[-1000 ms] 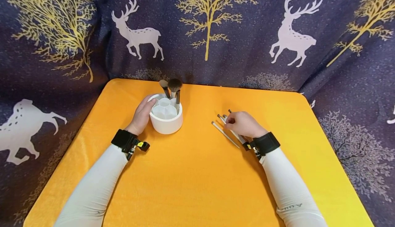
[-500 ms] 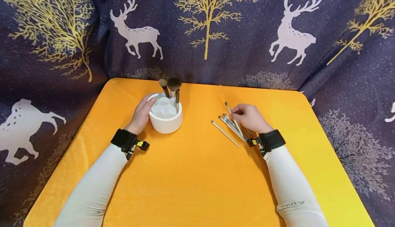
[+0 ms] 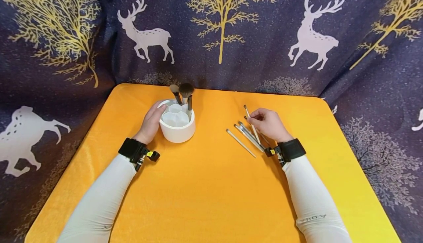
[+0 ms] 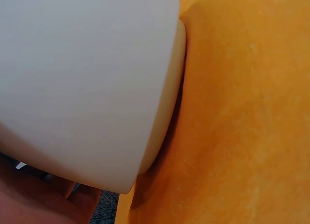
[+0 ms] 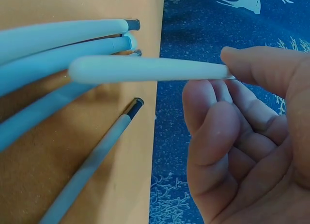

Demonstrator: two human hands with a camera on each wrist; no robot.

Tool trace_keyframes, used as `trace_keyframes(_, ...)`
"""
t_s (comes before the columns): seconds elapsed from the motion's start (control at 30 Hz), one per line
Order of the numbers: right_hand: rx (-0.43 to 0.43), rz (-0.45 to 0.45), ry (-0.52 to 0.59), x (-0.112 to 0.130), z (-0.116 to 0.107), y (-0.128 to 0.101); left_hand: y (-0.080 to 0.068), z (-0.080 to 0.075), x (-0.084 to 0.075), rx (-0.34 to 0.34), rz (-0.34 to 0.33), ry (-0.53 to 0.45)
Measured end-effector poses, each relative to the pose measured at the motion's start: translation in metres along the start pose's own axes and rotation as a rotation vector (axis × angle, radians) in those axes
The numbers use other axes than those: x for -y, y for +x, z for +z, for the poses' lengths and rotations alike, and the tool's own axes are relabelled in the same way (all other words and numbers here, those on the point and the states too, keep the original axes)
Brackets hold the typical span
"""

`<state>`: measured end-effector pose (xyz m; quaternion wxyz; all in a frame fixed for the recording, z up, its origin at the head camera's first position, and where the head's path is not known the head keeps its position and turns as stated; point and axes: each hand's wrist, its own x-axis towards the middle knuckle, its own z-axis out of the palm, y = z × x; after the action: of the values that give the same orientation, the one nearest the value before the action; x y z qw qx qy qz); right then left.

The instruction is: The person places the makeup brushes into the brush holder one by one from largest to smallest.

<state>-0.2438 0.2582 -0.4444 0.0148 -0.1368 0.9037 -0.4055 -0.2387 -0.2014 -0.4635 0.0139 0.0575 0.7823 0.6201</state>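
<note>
My left hand [image 3: 152,122] grips the side of a white round brush holder [image 3: 178,133], thumb over its rim. Inside, the holder is split into compartments; three dark-bristled makeup brushes [image 3: 186,90] stand at its back and right side. In the left wrist view the holder's wall [image 4: 87,83] fills much of the picture, most of the fingers hidden behind it. Thumb and fingertips of my right hand [image 3: 268,124] pinch a slim pale-handled makeup brush [image 3: 246,111], bristles pointing away. Its rounded handle [image 5: 145,69] hangs above the other brushes in the right wrist view.
Several thin makeup brushes [image 3: 248,135] lie bunched under and left of the right hand. One separate brush [image 3: 240,143] lies left of that bunch. An orange cloth [image 3: 198,191] covers the table, and a dark curtain [image 3: 198,70] with deer and trees hangs behind.
My right hand has lifted a makeup brush off the bunch, moving slightly away and to the right. My left hand and the holder stay in place.
</note>
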Motion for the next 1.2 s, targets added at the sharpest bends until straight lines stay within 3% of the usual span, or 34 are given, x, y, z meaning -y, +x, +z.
trace_keyframes(1.2,-0.182,-0.118,0.016,0.019,0.005,0.007,0.0,0.001,0.0,-0.012,0.008,0.014)
